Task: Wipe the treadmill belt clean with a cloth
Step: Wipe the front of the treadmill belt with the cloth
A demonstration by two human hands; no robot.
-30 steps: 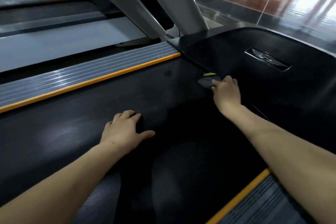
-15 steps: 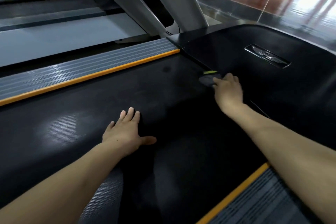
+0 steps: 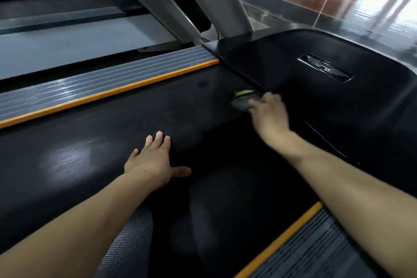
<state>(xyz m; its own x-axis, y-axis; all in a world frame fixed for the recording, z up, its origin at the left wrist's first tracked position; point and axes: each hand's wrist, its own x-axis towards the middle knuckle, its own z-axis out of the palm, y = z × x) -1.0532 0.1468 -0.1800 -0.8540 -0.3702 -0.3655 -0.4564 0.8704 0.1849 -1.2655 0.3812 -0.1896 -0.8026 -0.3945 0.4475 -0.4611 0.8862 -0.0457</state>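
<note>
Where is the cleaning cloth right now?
In the head view, the cloth lies under the right hand, right of centre, at the belt's far end beside the black motor cover.

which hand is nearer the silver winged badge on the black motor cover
Right. The right hand holds the cloth at the belt's front edge, just below-left of the badge. The left hand lies flat mid-belt, much farther away.
</note>
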